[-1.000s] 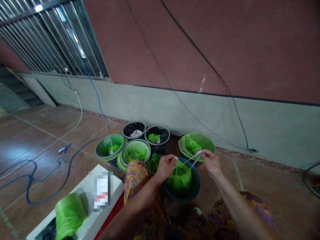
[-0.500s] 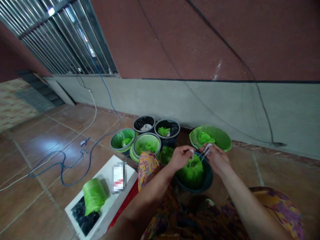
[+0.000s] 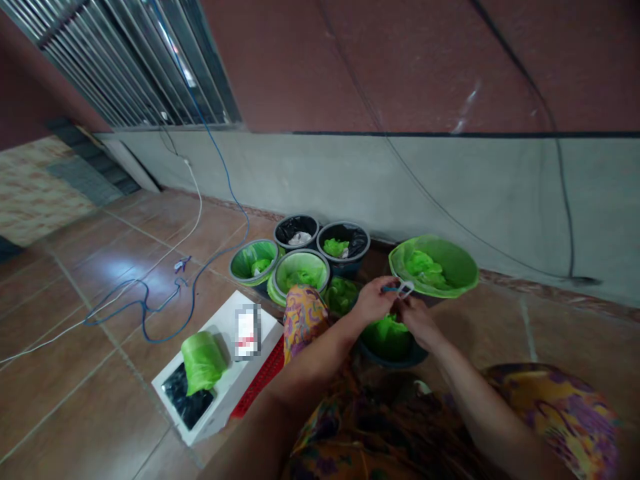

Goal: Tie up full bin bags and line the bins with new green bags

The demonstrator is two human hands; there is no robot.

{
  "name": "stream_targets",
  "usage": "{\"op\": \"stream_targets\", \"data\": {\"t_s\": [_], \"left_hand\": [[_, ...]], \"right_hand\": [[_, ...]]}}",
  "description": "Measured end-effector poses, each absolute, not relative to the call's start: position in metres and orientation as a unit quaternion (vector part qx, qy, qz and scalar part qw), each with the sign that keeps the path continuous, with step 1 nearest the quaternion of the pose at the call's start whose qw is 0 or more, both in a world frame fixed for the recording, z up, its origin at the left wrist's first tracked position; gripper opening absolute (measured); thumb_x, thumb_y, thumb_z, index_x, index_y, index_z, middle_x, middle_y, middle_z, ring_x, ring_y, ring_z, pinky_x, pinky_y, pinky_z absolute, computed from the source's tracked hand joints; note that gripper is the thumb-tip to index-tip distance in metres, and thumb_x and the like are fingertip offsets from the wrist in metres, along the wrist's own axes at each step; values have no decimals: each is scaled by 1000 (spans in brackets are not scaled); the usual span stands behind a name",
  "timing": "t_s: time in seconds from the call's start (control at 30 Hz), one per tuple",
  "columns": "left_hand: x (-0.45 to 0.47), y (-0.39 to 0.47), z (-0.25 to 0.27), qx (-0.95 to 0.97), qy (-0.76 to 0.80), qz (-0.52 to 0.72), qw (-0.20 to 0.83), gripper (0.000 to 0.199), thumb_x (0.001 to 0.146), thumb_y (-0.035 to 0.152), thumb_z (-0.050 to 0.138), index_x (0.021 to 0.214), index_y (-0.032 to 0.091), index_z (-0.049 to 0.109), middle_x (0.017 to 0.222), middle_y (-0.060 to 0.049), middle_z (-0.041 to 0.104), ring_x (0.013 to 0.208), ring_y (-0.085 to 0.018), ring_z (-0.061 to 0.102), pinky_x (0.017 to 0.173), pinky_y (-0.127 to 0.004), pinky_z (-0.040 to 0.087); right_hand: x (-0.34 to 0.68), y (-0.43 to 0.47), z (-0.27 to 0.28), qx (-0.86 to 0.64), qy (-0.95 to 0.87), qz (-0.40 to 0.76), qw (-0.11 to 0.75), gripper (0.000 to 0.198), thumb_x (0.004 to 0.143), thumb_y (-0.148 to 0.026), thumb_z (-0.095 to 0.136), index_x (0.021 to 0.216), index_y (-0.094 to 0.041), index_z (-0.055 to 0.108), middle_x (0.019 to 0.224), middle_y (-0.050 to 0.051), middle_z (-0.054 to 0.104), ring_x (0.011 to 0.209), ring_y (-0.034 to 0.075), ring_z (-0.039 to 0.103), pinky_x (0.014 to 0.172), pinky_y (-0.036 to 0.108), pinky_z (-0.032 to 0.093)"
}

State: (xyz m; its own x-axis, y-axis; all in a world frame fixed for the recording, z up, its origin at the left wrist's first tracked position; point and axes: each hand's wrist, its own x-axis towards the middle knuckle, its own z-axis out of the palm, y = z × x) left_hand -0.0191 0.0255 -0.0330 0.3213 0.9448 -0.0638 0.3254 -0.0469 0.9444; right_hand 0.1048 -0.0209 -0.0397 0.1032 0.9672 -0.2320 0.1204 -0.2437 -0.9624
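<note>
My left hand and my right hand meet above a dark bucket. Between their fingertips is a looped white strap, which looks thin and flexible. Both hands are closed around it in a pinch, and a bit of blue shows beside the left fingertips. Below them, a bright green plastic-like bundle lies in the bucket, partly hidden by my hands. A wide green basin stands just beyond my right hand, with crumpled green material inside.
Several lined buckets cluster ahead, holding green or white pieces. At left, a white box bears a green plastic roll and a blurred-out item. A blue hose curls over the tiled floor. My patterned knee is beside the buckets.
My hands have come closer together, and the white strap, earlier stretched between them in separate ends, now forms a small loop. The view has shifted slightly, so the buckets appear further right and higher.
</note>
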Motion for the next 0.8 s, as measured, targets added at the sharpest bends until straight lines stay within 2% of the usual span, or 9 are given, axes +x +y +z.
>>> {"op": "stream_targets", "data": {"t_s": [0.1, 0.17, 0.27, 0.43, 0.53, 0.6, 0.67, 0.73, 0.8], "left_hand": [[-25, 15, -63, 629, 489, 296, 527, 45, 80, 10, 48, 122, 14, 64, 108, -8, 70, 94, -17, 63, 90, -30, 50], [-28, 5, -81, 657, 446, 239, 559, 34, 83, 13, 48, 111, 13, 67, 95, -6, 70, 79, -15, 61, 80, -28, 51], [-28, -7, -97, 669, 417, 182, 588, 24, 88, 29, 52, 93, 14, 69, 70, 0, 62, 61, -12, 53, 66, -26, 47], [-29, -5, -103, 634, 469, 205, 580, 34, 91, 37, 47, 71, 16, 64, 58, 1, 55, 54, -12, 50, 58, -25, 41], [-34, 0, -106, 558, 515, 259, 597, 37, 92, 40, 46, 68, 16, 61, 58, 1, 57, 52, -11, 51, 55, -24, 40], [-38, 0, -110, 479, 535, 296, 630, 35, 91, 41, 48, 70, 16, 60, 65, 0, 62, 52, -10, 53, 53, -22, 39], [-40, -3, -114, 430, 532, 307, 662, 32, 89, 43, 51, 74, 16, 59, 73, -1, 65, 52, -8, 54, 52, -21, 38], [-40, -5, -117, 412, 520, 306, 683, 31, 86, 46, 54, 77, 16, 59, 76, 0, 65, 52, -8, 55, 51, -20, 37], [-41, -7, -119, 413, 511, 309, 687, 33, 84, 49, 56, 79, 17, 59, 74, 1, 64, 52, -8, 54, 50, -20, 37]], "right_hand": [[112, -20, -31, -598, -433, 504, 449, 38, 73, -55, 62, 77, -18, 62, 62, -1, 58, 58, 12, 51, 50, 23, 37], [112, -22, -24, -578, -426, 527, 455, 40, 72, -56, 63, 82, -17, 64, 61, -1, 57, 57, 11, 50, 50, 23, 37], [108, -23, -15, -570, -406, 547, 461, 41, 70, -55, 65, 82, -16, 65, 58, -3, 55, 52, 9, 47, 48, 21, 35], [129, -14, -10, -572, -357, 507, 537, 41, 66, -51, 71, 88, -16, 66, 55, -7, 50, 47, 6, 38, 43, 20, 28], [159, -15, -28, -620, -334, 450, 549, 45, 66, -52, 69, 95, -17, 67, 57, -6, 55, 45, 8, 40, 43, 22, 31], [177, -24, -49, -682, -367, 398, 492, 38, 68, -50, 66, 89, -19, 69, 63, -2, 63, 52, 13, 51, 49, 25, 39], [186, -37, -73, -732, -447, 351, 375, 24, 71, -43, 63, 80, -22, 70, 72, 2, 70, 67, 18, 62, 63, 29, 47], [187, -50, -91, -755, -513, 316, 258, 18, 76, -36, 60, 81, -23, 71, 79, 5, 74, 78, 21, 66, 72, 32, 48], [180, -60, -100, -757, -558, 297, 164, 20, 80, -34, 56, 84, -22, 73, 82, 7, 74, 81, 21, 68, 73, 32, 47]]}}
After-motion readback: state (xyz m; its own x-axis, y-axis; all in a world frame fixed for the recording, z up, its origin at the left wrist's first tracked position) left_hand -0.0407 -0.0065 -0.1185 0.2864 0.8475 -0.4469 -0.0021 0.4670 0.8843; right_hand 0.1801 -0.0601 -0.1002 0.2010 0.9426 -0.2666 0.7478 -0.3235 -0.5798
